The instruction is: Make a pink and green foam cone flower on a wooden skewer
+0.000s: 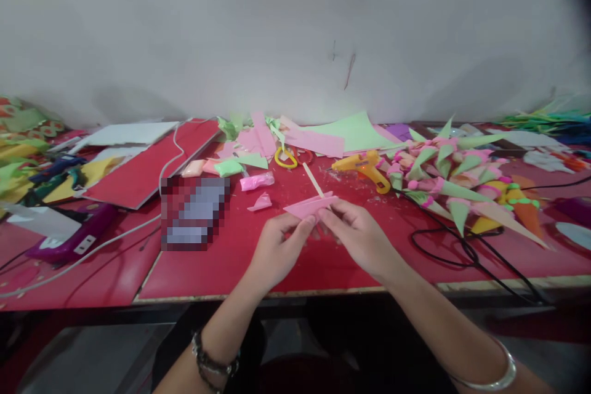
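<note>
Bracelets mark the near end of the person's arms: a dark beaded band (198, 351) on the left, a silver bangle (510, 370) on the right. Beyond them the left hand (281, 243) and right hand (357, 233) meet above the red table (318, 274), each pinching the folded pink paper (305, 206) between thumb and fingers. The paper lies at the fingertips, spanning from one hand to the other, its pointed end reaching out past the left hand. A pale stick (313, 180) slants up and away from the paper's far edge; whether it is fixed there cannot be told.

Left of the paper, just beside it, sits a pink scrap (261, 202); farther left is a rectangular object (196, 215), too pixelated to identify. Slightly beyond the paper on the left is a pink packet (257, 182). Beyond it to the right lies a yellow glue gun (362, 166), and farther right a heap of paper cones (443, 180). Scissors (285, 166) with yellow and red handles rest beyond the paper, then a pale green sheet (348, 132) and, farthest, the grey wall (277, 49).
</note>
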`<action>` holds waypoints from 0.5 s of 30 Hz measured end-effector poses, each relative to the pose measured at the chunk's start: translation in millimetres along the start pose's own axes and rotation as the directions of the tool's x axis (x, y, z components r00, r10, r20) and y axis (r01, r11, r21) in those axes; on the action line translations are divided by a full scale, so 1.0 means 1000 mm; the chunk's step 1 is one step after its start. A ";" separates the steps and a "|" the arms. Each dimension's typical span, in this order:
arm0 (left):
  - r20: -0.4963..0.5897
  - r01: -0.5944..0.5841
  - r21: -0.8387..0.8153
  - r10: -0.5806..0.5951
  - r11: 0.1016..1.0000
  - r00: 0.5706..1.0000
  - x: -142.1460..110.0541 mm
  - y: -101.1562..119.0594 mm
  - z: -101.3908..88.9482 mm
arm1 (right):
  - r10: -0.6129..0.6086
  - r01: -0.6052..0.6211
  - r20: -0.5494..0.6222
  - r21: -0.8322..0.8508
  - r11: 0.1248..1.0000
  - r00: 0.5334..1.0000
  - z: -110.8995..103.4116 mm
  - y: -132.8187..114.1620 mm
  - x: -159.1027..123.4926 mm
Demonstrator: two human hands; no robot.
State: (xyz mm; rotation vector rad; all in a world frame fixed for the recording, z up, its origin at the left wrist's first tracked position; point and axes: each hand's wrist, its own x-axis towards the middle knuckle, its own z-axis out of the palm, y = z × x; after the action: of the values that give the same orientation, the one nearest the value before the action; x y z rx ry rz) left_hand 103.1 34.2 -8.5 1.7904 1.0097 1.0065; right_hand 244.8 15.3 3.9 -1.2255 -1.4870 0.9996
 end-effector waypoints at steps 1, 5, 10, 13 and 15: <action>-0.004 -0.020 0.027 0.021 0.999 1.000 -0.001 0.000 0.001 | 0.001 -0.001 -0.004 0.002 1.000 1.000 0.001 0.000 0.000; -0.027 -0.069 0.145 0.074 0.987 0.997 -0.003 -0.002 -0.003 | -0.014 0.014 0.026 0.009 1.000 1.000 0.002 -0.003 -0.002; -0.061 -0.144 0.466 0.195 0.873 0.979 0.002 -0.007 -0.027 | 0.012 -0.013 -0.031 -0.021 1.000 0.999 0.001 -0.001 -0.003; -0.229 0.032 0.784 0.240 0.620 0.944 0.010 -0.022 -0.043 | 0.023 -0.027 -0.079 -0.044 0.999 0.997 -0.001 0.003 -0.003; -0.331 0.194 0.848 0.206 0.493 0.921 0.015 -0.037 -0.053 | 0.027 -0.032 -0.086 -0.059 0.998 0.996 -0.002 0.005 -0.002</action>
State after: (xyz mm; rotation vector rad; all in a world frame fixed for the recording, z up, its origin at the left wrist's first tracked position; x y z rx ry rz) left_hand 51.8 74.1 -21.4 2.4344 2.0678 0.9262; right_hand 248.0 13.7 -0.7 -1.3200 -1.4457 0.9165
